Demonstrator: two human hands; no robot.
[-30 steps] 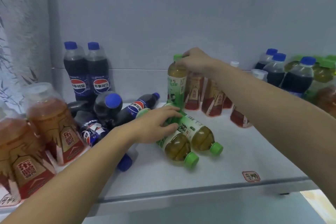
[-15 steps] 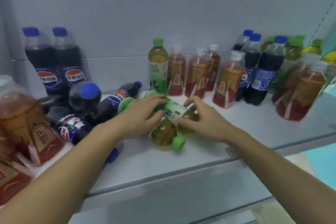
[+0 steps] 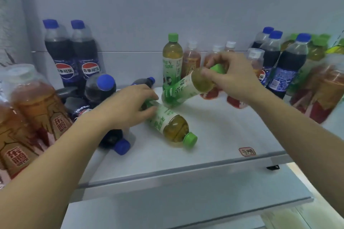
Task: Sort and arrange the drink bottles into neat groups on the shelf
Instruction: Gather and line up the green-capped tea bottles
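My right hand grips the neck of a green tea bottle and holds it tilted, cap end raised, base near the white shelf. My left hand is closed around the base end of a second green tea bottle that lies on its side, green cap toward me. A third green tea bottle stands upright at the back. Red-labelled tea bottles stand behind my right hand, partly hidden.
Two upright cola bottles stand back left, with several cola bottles lying in a pile before them. Large orange tea bottles crowd the left edge. More cola, green and orange bottles stand at right. A red sticker marks the shelf front.
My right hand has taken one lying green tea bottle by the neck and tipped its cap end up. My left hand stays on the other lying bottle.
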